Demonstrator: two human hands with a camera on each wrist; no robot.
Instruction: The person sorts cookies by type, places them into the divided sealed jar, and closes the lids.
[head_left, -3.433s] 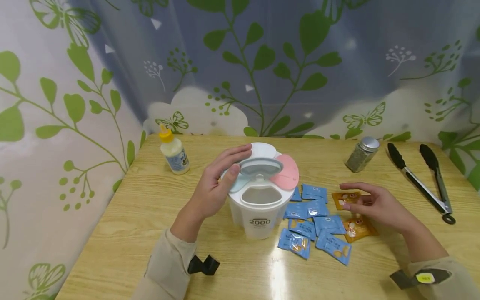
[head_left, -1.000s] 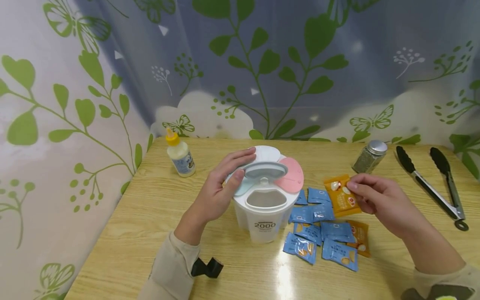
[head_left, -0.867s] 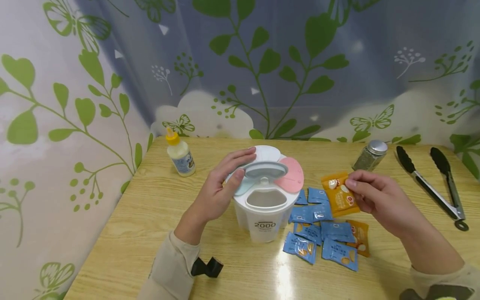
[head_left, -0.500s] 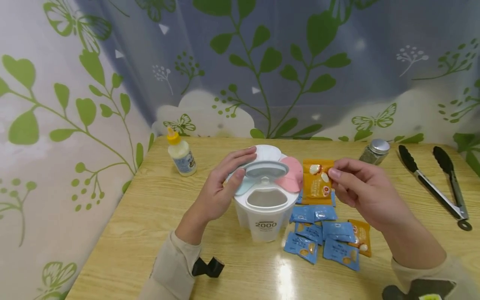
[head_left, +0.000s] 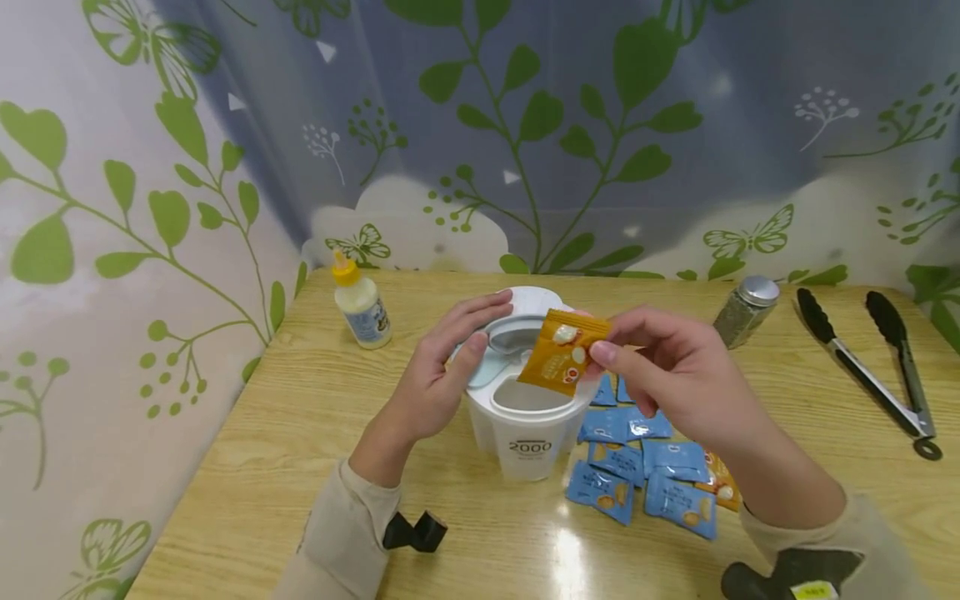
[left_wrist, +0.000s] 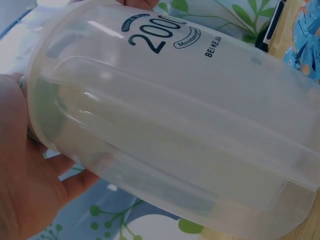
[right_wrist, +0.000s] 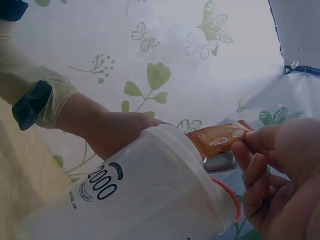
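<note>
My right hand (head_left: 675, 367) pinches an orange snack packet (head_left: 561, 353) by its right edge between thumb and fingers. The packet hangs tilted over the opening of a white storage container (head_left: 529, 450) with "2000" on its front. The packet's lower edge overlaps the opening in the head view; in the right wrist view the packet (right_wrist: 215, 139) is at the lid's rim, close to the raised grey flap (right_wrist: 221, 162). My left hand (head_left: 438, 371) rests on the left side of the lid, its fingers stretched along the edge. The pink lid section is mostly hidden behind the packet and right hand.
Several blue packets (head_left: 618, 423) lie right of the container, with another orange packet (head_left: 722, 483) partly hidden by my right arm. A glass spice jar (head_left: 747, 312) and black-tipped tongs (head_left: 870, 367) are farther right. A yellow-capped bottle (head_left: 362, 310) stands back left.
My right hand has picked up an orange packet from the table and carried it left, from above the blue packets to over the container's opening. The left hand stays on the lid.
</note>
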